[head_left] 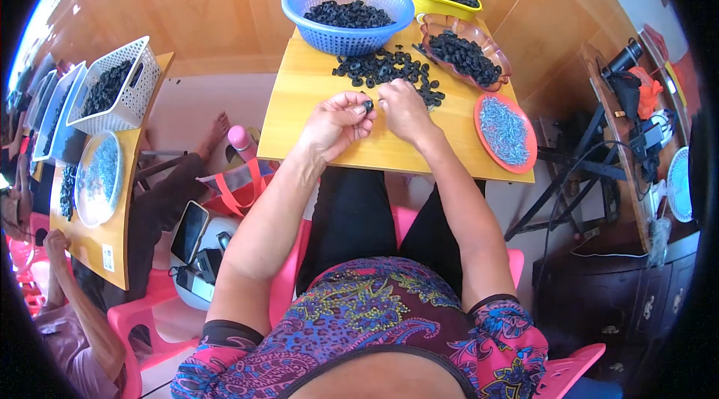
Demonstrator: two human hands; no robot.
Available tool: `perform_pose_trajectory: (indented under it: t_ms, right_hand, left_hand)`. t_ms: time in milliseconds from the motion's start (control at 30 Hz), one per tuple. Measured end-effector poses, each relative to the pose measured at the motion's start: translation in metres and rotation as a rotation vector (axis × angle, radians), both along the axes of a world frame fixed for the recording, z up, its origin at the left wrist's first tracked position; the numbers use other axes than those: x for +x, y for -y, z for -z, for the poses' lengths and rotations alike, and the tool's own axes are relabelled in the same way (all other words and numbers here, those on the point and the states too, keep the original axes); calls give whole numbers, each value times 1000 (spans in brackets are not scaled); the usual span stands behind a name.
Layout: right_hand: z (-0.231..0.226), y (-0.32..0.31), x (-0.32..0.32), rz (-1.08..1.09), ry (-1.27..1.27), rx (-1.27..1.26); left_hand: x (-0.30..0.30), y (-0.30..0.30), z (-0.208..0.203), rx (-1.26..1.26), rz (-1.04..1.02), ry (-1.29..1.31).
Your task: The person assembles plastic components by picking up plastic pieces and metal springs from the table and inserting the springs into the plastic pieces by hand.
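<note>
Over the near part of the yellow wooden table (pixel 288 118), my left hand (pixel 338 126) pinches a small round black piece (pixel 368 105) between thumb and fingers. Close beside it, my right hand (pixel 407 111) is closed, knuckles up; whatever its fingertips hold is hidden. Just beyond both hands lies a loose spread of black ring-shaped pieces (pixel 382 67). To the right of my right hand, an orange-red plate (pixel 484 146) carries a heap of small silvery metal pieces (pixel 503 129), too fine to name.
At the back stand a blue basket (pixel 348 41), a yellow basket (pixel 442 7) and a pinkish clear dish (pixel 503 75), all with black pieces. On the left, another person's arm (pixel 82 309) is by a second table (pixel 112 245) bearing a white basket (pixel 123 114). A pink bottle (pixel 241 141) stands between.
</note>
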State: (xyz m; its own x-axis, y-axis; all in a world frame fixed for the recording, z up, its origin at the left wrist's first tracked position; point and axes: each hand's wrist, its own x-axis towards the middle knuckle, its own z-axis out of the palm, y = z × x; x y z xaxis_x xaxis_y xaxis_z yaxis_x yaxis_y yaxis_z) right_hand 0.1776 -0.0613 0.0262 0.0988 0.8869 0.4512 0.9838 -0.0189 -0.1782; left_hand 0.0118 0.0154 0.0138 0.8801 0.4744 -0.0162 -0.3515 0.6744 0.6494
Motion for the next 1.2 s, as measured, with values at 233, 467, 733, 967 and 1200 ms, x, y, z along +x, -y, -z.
perform_pose_trajectory:
  t_ms: [233,467,733,967,1200]
  right_hand:
    - [-30,61,-25,-106,-1172,27]
    - [-43,71,-38,-149,-1345,105]
    - [-35,69,-35,-129,-1264,33]
    - [-34,73,-32,-114,-1274,-68]
    - [-20,69,-38,-164,-1057,90]
  left_hand:
    - [0,4,-2,20,76,63]
    - [1,16,-6,72,109,19]
    - [1,19,-8,251,19,-90]
    - [2,29,-16,346,-22,-170]
    - [7,38,-19,660,-187,-348]
